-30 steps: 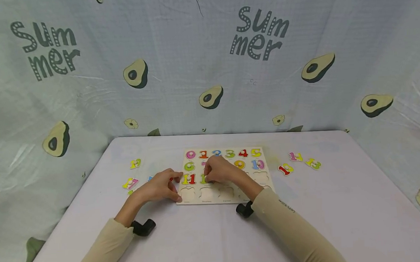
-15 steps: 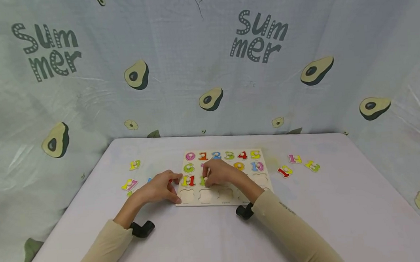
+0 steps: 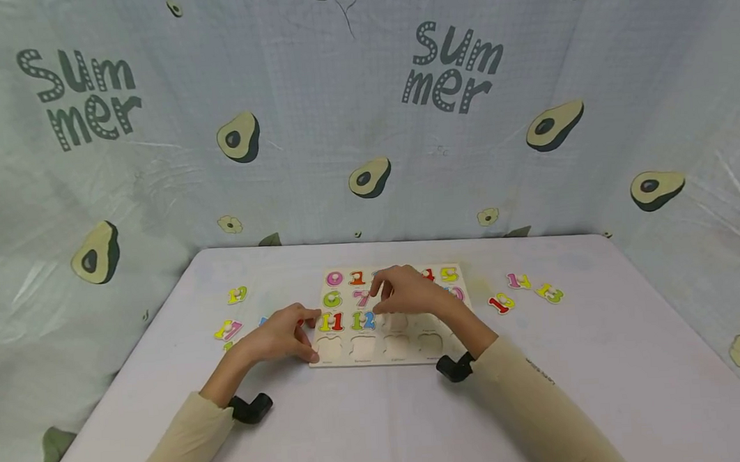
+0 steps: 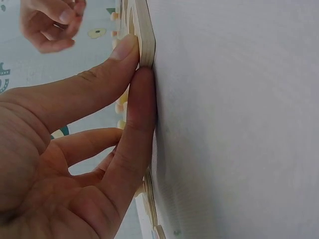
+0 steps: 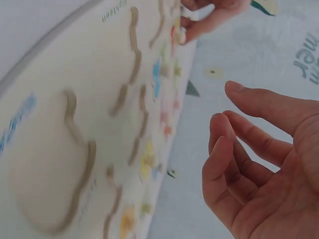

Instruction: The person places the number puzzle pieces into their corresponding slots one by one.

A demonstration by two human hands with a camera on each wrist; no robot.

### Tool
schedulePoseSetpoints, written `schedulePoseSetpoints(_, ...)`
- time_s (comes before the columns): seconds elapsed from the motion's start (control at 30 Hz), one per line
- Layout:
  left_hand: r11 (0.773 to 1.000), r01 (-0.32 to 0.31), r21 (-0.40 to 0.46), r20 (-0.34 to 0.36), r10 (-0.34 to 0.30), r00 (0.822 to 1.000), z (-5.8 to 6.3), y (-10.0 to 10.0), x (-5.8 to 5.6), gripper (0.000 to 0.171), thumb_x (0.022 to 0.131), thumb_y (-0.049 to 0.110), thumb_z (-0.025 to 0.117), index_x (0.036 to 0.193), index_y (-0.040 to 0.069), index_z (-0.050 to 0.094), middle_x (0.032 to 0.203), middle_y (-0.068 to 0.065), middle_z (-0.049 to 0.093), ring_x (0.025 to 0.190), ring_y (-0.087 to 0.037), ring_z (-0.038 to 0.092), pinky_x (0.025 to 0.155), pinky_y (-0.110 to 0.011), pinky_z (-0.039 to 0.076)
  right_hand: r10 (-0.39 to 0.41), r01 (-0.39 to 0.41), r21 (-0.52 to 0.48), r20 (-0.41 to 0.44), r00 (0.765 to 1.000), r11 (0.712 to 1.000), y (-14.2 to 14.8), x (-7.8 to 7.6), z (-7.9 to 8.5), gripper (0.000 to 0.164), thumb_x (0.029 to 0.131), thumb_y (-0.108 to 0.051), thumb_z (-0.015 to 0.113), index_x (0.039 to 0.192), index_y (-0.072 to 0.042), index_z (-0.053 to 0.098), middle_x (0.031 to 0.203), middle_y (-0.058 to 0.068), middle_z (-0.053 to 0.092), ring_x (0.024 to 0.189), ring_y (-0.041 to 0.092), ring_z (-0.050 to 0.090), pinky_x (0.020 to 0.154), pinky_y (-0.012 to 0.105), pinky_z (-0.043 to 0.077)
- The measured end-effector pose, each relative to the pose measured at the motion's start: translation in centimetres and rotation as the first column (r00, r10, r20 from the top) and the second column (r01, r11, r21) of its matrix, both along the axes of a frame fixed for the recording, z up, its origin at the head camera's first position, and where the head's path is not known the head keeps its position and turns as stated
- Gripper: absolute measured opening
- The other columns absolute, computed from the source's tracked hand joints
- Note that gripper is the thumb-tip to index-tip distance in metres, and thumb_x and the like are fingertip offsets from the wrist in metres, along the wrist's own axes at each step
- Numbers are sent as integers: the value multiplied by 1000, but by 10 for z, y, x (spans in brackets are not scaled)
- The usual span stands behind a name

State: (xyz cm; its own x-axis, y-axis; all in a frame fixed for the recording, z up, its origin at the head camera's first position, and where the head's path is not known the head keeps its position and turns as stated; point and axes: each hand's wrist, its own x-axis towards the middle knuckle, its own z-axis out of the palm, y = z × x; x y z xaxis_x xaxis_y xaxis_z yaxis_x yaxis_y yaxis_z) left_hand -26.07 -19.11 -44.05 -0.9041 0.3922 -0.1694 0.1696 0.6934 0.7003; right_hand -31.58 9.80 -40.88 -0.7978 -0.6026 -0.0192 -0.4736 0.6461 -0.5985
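A wooden number puzzle board point(image 3: 381, 347) lies on the table, numbered pieces filling its upper rows and bare recesses showing along the bottom. My left hand point(image 3: 279, 333) holds its left side; in the left wrist view the thumb and a finger pinch the corner of the board point(image 4: 146, 32). Above the middle of the board hovers my right hand point(image 3: 411, 290), fingers loosely bent and holding nothing, as the right wrist view of that hand point(image 5: 254, 169) confirms. Just left of it, the green and blue 12 piece point(image 3: 363, 320) sits beside the 11 piece point(image 3: 331, 322). The right hand covers several pieces.
Right of the board lie a 14 piece point(image 3: 518, 281), a 13 piece point(image 3: 550, 293) and a red and yellow piece point(image 3: 501, 303). Several more loose pieces, among them a 17 piece point(image 3: 227, 329), lie to the left, some partly behind the left hand. A printed cloth hangs behind the table.
My right hand has let go of the 12 piece, lifted off and moved right, so the piece now shows whole in its place. The left hand stays on the board.
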Motion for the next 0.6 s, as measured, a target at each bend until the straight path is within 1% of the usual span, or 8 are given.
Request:
schedulePoseSetpoints(0.17,1000,-7,-9,6,7,1000,1,1,1,87,77,6,90,151,-7,46,120,-11,55,77,-14,61,68,-23,48,-43,39,-47,-81,996,998,28,7,12,23,89,-18,80,107,-5,73,84,2,68,76,15,59,67,27,50)
schedulePoseSetpoints(0.37,1000,-9,-11,-1,9,1000,2,2,2,87,76,6,90,150,-8,46,119,-11,55,77,-14,61,68,-23,49,-124,115,-72,-127,984,991,67,19,22,22,89,-18,80,107,-8,72,84,2,66,77,16,58,67,27,50)
schedulePoseSetpoints(0.47,1000,1,-13,-5,-1,1000,1,2,1,87,77,7,90,150,-8,46,120,-11,55,78,-14,62,68,-23,49,-164,152,-82,-159,974,985,90,23,25,20,90,-17,80,106,-8,72,85,2,66,78,16,58,69,27,50)
schedulePoseSetpoints(0.6,1000,3,-19,-15,-4,1000,1,1,1,87,76,7,90,150,-8,46,121,-11,56,78,-14,62,69,-23,50,-235,216,-116,-188,954,970,120,26,26,18,91,-15,78,106,-7,73,88,3,68,81,17,60,71,29,52)
